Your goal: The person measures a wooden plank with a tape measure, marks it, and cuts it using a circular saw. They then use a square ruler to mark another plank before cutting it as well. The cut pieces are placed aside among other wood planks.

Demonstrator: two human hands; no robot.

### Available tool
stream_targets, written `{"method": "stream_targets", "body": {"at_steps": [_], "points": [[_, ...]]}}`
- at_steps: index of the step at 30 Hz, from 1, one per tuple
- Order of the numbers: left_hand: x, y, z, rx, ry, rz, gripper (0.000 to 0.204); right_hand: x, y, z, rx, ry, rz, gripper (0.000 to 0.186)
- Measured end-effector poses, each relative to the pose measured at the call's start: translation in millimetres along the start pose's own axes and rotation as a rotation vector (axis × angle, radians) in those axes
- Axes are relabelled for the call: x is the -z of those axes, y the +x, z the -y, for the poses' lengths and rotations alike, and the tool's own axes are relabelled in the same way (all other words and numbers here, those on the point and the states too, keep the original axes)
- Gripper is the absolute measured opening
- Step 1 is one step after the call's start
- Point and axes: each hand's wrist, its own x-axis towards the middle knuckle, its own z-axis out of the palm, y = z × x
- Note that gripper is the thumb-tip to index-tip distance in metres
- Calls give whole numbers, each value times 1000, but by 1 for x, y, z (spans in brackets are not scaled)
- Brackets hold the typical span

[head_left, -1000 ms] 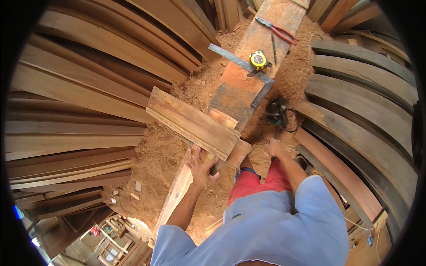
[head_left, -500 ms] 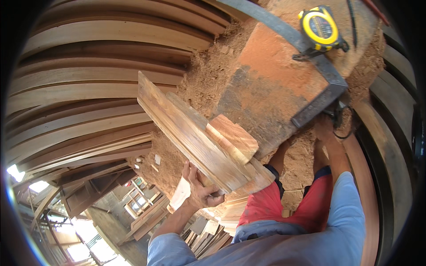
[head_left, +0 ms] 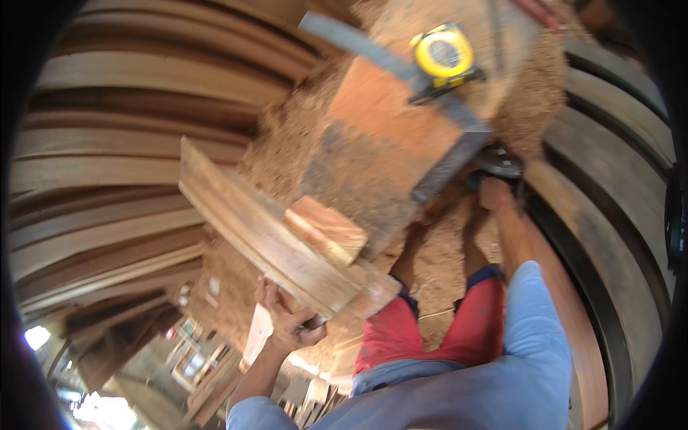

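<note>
A long moulded wooden board (head_left: 251,222) lies slantwise over the near left corner of the work board, its lower end close to my body. My left hand (head_left: 290,322) is at that end, fingers curled against its edge. Against the board's right side sits a short reddish wood block (head_left: 326,226). My right hand (head_left: 494,193) is closed on a dark, rounded tool (head_left: 499,162) beyond the near right edge of the work board; blur hides its exact kind. A metal try square (head_left: 451,161) lies on the work board, with a yellow and black tape measure (head_left: 444,56) beside its blade.
The dusty work board (head_left: 373,143) is surrounded by sawdust (head_left: 269,147). Long planks (head_left: 107,172) are stacked on the left, and more long timbers (head_left: 602,201) run along the right. A red-handled item (head_left: 537,13) lies at the far right. Offcuts (head_left: 308,398) lie low by my left arm.
The whole view has shifted, so the bench things appear further left. My right hand has brought the dark tool up into sight beside the square. My left hand keeps its place at the board's end.
</note>
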Motion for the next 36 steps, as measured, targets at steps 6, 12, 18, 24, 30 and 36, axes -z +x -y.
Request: {"method": "stream_targets", "body": {"at_steps": [6,12,18,24,30,36], "points": [[4,-1,-14,38,19,-21,56,158,-132,5,-109,524,-60,58],[5,0,-12,57,28,7,56,181,-280,46,-226,1576,-458,9],[5,5,-15,54,-12,0,59,222,-320,65,-439,1139,-135,34],[8,7,-16,-15,-94,-97,60,202,-380,96,-251,700,-355,57],[4,-7,-13,81,8,-19,68,332,-482,174,-138,1169,-470,36],[0,-11,-8,87,-41,-42,71,374,-487,227,184,1139,-527,36]]}}
